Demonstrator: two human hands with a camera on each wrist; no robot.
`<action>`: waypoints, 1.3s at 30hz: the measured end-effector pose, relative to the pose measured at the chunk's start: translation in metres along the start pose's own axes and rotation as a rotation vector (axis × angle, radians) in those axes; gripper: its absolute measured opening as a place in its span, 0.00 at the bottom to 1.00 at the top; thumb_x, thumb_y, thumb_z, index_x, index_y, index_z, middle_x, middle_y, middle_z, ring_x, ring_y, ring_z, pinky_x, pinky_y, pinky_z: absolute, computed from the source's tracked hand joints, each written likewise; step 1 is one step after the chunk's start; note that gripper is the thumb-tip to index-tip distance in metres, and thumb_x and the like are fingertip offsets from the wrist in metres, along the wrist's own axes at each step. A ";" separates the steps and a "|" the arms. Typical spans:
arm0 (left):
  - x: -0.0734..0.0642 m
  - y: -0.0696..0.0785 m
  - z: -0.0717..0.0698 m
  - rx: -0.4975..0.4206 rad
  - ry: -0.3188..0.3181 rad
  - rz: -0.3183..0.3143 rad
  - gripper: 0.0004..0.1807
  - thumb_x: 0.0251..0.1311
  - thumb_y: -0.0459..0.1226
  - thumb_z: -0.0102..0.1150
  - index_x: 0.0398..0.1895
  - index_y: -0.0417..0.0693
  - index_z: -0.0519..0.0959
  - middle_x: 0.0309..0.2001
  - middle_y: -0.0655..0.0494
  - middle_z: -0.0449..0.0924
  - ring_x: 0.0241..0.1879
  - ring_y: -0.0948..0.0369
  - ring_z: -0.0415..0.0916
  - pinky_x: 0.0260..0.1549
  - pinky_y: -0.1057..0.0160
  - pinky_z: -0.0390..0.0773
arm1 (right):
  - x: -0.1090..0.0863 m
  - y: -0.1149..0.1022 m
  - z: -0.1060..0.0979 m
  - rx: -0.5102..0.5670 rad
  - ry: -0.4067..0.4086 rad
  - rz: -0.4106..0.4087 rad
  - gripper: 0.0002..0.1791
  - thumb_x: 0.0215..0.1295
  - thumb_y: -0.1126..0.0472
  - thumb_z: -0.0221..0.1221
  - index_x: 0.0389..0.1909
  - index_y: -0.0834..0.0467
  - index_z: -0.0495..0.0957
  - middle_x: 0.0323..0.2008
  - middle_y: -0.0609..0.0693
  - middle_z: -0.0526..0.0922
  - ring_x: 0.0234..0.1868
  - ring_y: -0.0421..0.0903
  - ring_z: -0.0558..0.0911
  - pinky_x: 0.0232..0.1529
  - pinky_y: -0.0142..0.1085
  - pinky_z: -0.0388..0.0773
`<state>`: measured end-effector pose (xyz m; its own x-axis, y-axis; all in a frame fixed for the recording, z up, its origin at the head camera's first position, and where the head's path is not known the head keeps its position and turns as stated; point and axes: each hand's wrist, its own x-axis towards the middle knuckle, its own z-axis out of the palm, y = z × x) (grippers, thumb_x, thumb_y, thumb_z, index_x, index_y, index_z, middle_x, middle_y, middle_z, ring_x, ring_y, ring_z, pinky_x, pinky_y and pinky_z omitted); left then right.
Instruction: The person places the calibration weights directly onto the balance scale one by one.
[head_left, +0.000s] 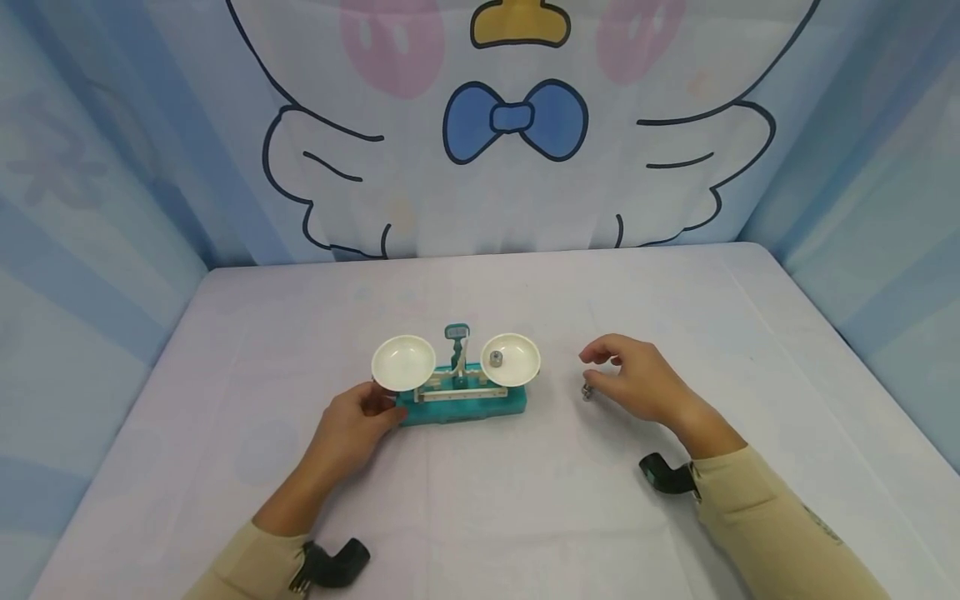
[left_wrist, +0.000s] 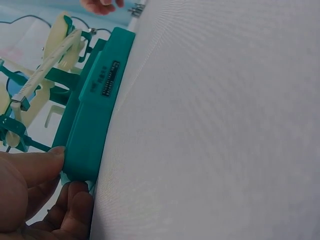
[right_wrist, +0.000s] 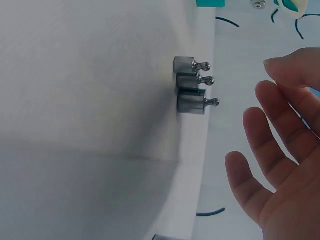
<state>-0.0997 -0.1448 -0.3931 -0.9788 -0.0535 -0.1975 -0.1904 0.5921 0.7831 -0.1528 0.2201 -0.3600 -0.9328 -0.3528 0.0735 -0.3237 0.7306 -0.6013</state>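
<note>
A teal balance scale (head_left: 465,408) with two cream pans stands mid-table. Its left pan (head_left: 403,362) holds nothing, while a small metal weight (head_left: 496,358) sits in the right pan (head_left: 521,367). My left hand (head_left: 348,429) grips the left end of the base; in the left wrist view the thumb lies on top of the base (left_wrist: 100,110) and fingers curl at its end. To the right of the scale, three metal weights (right_wrist: 191,101) with knobbed tops stand upright side by side. Just above them hovers my right hand (head_left: 637,383), fingers apart and loosely bent, holding nothing.
A white cloth (head_left: 525,500) covers the table. Behind it hangs a curtain with a blue bow tie (head_left: 512,117) print, and blue patterned curtains flank both sides. A black wrist camera (head_left: 667,475) juts from the right sleeve, another (head_left: 337,564) from the left.
</note>
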 end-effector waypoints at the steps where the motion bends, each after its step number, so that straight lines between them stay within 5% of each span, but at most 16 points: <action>1: 0.000 0.000 0.000 0.000 0.000 0.000 0.18 0.64 0.37 0.64 0.54 0.38 0.79 0.46 0.47 0.82 0.47 0.51 0.77 0.51 0.47 0.77 | 0.000 0.002 0.000 -0.011 -0.004 0.007 0.12 0.64 0.66 0.62 0.48 0.63 0.81 0.44 0.53 0.84 0.49 0.54 0.79 0.56 0.54 0.73; 22: 0.000 0.000 0.001 -0.002 0.000 0.000 0.17 0.64 0.37 0.63 0.54 0.38 0.79 0.46 0.46 0.82 0.48 0.51 0.77 0.51 0.47 0.77 | 0.001 0.019 0.007 -0.158 -0.097 0.081 0.11 0.64 0.69 0.60 0.46 0.61 0.82 0.42 0.53 0.84 0.46 0.54 0.79 0.50 0.52 0.75; 39: 0.001 -0.001 0.001 0.009 0.005 -0.003 0.18 0.64 0.37 0.63 0.54 0.38 0.79 0.47 0.46 0.82 0.49 0.50 0.77 0.51 0.47 0.77 | 0.001 0.020 0.005 -0.169 -0.072 0.056 0.08 0.62 0.67 0.61 0.42 0.61 0.82 0.35 0.49 0.81 0.37 0.48 0.77 0.40 0.44 0.75</action>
<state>-0.1001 -0.1445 -0.3947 -0.9786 -0.0591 -0.1970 -0.1927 0.5988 0.7774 -0.1595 0.2310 -0.3757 -0.9383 -0.3454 -0.0175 -0.2992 0.8361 -0.4597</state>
